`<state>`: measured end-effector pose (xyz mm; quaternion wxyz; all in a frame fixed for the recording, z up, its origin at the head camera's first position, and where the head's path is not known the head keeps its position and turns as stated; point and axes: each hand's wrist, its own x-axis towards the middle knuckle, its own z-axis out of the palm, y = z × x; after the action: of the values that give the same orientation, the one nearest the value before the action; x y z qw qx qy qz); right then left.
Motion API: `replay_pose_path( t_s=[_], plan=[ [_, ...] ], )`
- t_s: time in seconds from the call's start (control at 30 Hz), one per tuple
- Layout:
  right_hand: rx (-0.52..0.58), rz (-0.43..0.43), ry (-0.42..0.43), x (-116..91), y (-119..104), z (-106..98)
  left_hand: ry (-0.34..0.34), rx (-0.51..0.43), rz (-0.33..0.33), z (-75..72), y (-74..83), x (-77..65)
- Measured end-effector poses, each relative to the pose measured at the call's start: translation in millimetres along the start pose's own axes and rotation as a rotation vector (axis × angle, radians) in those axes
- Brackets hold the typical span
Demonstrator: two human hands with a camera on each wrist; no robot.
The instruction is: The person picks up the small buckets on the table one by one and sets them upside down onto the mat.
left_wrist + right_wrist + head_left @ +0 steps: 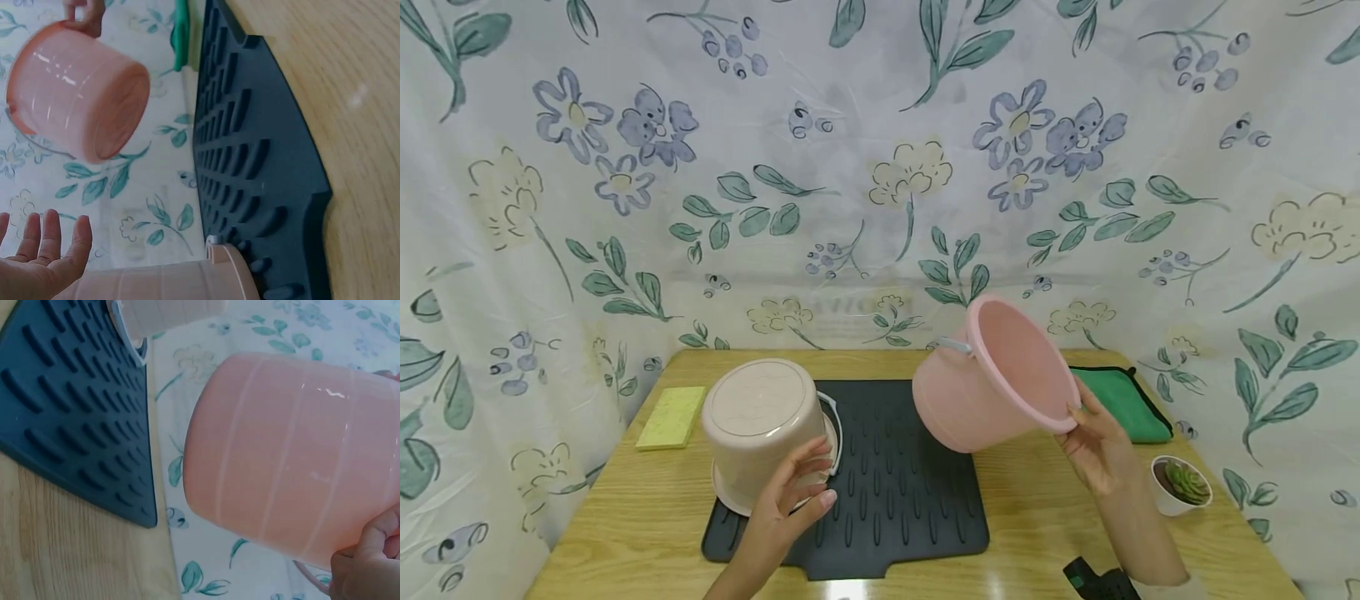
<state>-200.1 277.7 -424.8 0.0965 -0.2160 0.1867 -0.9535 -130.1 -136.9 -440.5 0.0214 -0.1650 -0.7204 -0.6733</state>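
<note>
By its rim my right hand (1101, 454) grips a pink bucket (951, 404), held up in the air and tilted on its side with its mouth facing right. In the right wrist view the bucket's ribbed side (281, 456) fills much of the picture, the fingers (375, 556) at its edge. A cream bucket (756, 429) stands upside down on the left part of a dark drying mat (910, 492), its handle (835, 433) hanging at the right side. My left hand (790, 504) is beside this bucket with fingers loosely extended, holding nothing.
A yellow cloth (672, 418) lies at the left of the wooden table (625, 517). On the right are a green zip-edged pouch or cloth (1120, 404) and a small potted succulent (1182, 485). A floral curtain (850, 250) hangs close behind the table.
</note>
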Motion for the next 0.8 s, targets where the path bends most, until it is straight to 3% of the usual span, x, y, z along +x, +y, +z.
replay_pose_path(
  t_s=[0.37,0.8],
  plan=[
    [0.102,0.03,-0.112,-13.5,17.8,4.4,0.01,-0.03,0.084,8.0,-2.6,10.7],
    [0.1,0.084,-0.177,-19.0,40.1,18.4,0.07,-0.078,0.039,13.9,-4.6,22.5]
  ],
)
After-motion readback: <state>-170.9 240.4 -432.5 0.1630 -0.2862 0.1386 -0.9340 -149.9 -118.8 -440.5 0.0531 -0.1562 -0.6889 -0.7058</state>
